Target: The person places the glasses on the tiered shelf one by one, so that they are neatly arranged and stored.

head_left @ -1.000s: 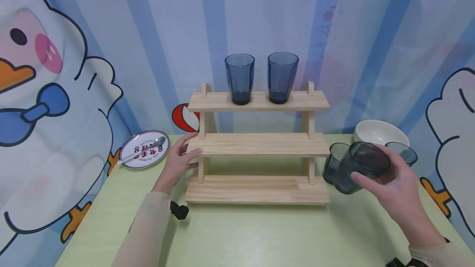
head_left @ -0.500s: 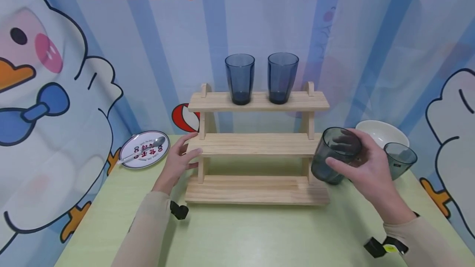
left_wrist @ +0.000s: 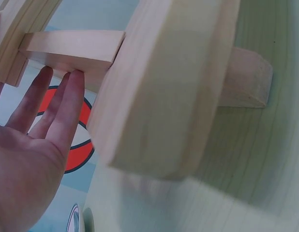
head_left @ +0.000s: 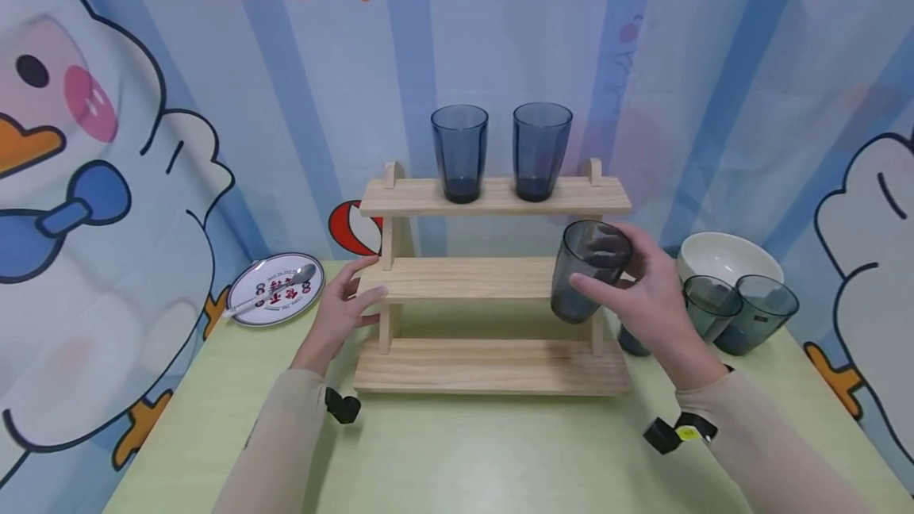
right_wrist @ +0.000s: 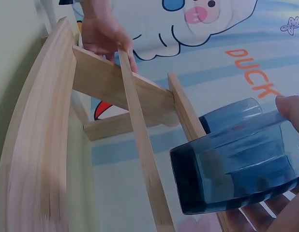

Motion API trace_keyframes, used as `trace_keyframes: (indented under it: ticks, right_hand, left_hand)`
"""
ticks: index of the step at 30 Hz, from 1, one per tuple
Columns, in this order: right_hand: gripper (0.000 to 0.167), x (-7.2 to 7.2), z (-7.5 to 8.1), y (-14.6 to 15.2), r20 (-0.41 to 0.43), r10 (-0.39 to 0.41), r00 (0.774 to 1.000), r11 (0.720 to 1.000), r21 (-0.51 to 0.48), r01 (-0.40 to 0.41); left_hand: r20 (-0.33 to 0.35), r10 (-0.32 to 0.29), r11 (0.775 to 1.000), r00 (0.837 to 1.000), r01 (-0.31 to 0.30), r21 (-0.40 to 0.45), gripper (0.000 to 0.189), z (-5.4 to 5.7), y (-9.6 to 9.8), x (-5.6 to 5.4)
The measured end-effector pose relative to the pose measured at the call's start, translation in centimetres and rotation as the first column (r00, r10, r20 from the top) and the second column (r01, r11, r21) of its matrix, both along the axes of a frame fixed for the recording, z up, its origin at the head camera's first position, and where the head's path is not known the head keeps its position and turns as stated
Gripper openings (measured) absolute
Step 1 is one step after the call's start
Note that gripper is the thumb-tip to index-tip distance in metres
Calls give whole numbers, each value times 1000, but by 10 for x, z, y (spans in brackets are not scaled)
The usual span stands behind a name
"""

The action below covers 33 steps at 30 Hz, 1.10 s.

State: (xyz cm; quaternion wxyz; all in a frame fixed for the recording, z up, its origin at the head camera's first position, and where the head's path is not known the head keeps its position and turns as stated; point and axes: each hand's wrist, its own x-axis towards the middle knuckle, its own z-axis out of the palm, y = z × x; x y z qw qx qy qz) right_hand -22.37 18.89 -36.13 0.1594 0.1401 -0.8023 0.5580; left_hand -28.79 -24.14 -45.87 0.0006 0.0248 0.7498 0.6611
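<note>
A three-tier wooden display rack (head_left: 493, 367) stands on the table. My left hand (head_left: 341, 316) holds the left end of its middle shelf; in the left wrist view several fingers (left_wrist: 67, 106) touch an upright below that shelf. My right hand (head_left: 653, 296) grips a smoky blue-grey drinking glass (head_left: 571, 304) by its side, slightly tilted, in front of the middle shelf's right end. In the right wrist view the glass (right_wrist: 227, 174) lies between thumb and fingers, apart from the shelf. Two like glasses, one left (head_left: 460, 153) and one right (head_left: 541, 151), stand upright on the top shelf.
Right of the rack stand two more glasses, one nearer (head_left: 708, 304) and one farther right (head_left: 758, 314), before a white bowl (head_left: 724, 256). Another glass (head_left: 631, 342) is mostly hidden behind my right hand. A plate (head_left: 260, 308) bearing a spoon (head_left: 296, 276) lies left. A printed curtain (head_left: 493, 14) hangs behind.
My right hand has carried the glass leftward and up from beside the other glasses to the middle shelf's right end. My left hand has stayed on the rack.
</note>
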Motion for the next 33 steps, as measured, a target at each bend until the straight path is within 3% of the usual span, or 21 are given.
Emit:
trace_keyframes:
  ticks: [7,19,33]
  right_hand:
    - [71,-16,-1,-25,57,65,996,997,-42,-63]
    - [74,-48,4,-72,39,109,993,991,-78,-106]
    - [78,-61,4,-111,32,144,989,989,-36,-143]
  left_hand:
    - [-4,-9,1000,1000,9,6,62,-2,-1,-1]
    - [-13,-6,1000,1000,7,10,62,-1,-1,0]
    - [-7,0,1000,1000,1,11,64,-2,-1,0]
